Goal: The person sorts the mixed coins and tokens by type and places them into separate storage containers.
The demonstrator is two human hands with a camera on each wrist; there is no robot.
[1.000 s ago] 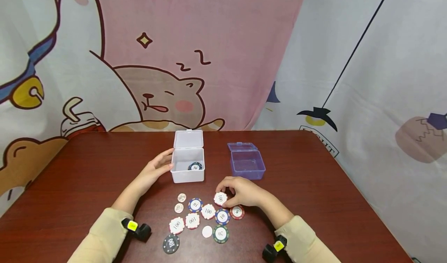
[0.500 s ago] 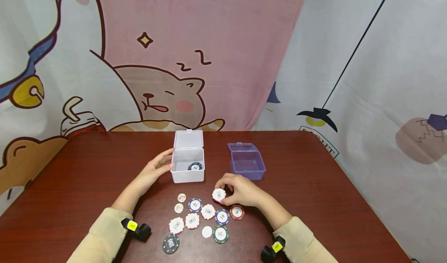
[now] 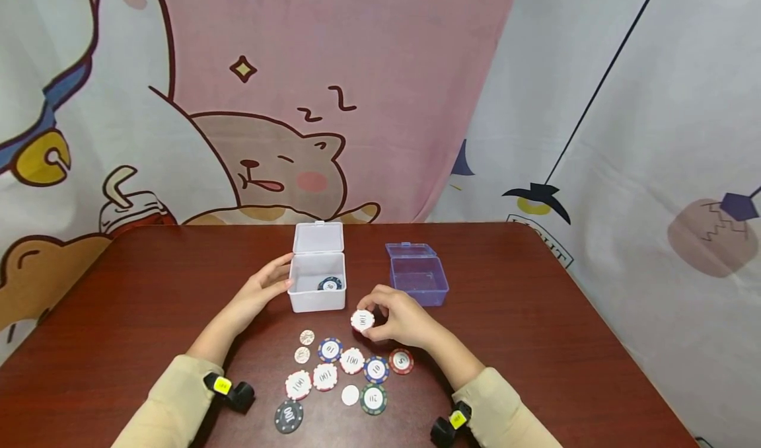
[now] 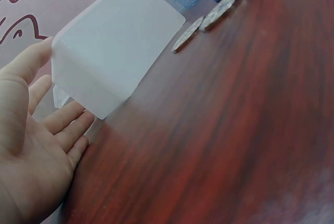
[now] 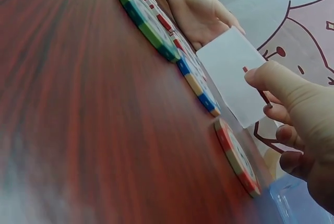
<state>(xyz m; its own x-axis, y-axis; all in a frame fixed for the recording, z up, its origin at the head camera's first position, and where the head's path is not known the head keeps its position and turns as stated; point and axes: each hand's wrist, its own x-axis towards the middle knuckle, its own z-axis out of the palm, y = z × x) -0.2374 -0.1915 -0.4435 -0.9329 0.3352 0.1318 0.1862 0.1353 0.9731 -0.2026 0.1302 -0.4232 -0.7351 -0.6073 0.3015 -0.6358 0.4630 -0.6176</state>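
My right hand (image 3: pixel 398 314) pinches a white poker chip (image 3: pixel 362 320) marked 100 between thumb and fingers. It is held up in front of the white box, and the right wrist view shows its thin edge (image 5: pixel 264 96). Fairly straight fingers of my left hand (image 3: pixel 259 293) touch the left side of the white box (image 3: pixel 318 301), the thumb at its front corner. The box's lid (image 3: pixel 318 238) is raised, and a dark chip (image 3: pixel 329 283) lies inside. In the left wrist view my left palm (image 4: pixel 39 166) faces the box wall (image 4: pixel 112 41).
A translucent purple box (image 3: pixel 419 296) with its lid up stands right of the white one. Several poker chips lie in front, among them a red chip (image 3: pixel 401 361), a green chip (image 3: pixel 374 399) and a black chip (image 3: pixel 289 416). Two small coins (image 3: pixel 306 337) (image 3: pixel 302 355) and a plain white disc (image 3: pixel 350 395) lie among them.
My right hand has lifted the white 100 chip from beside the other chips and carried it left and away from me, towards the white box. The left hand stays at the box.
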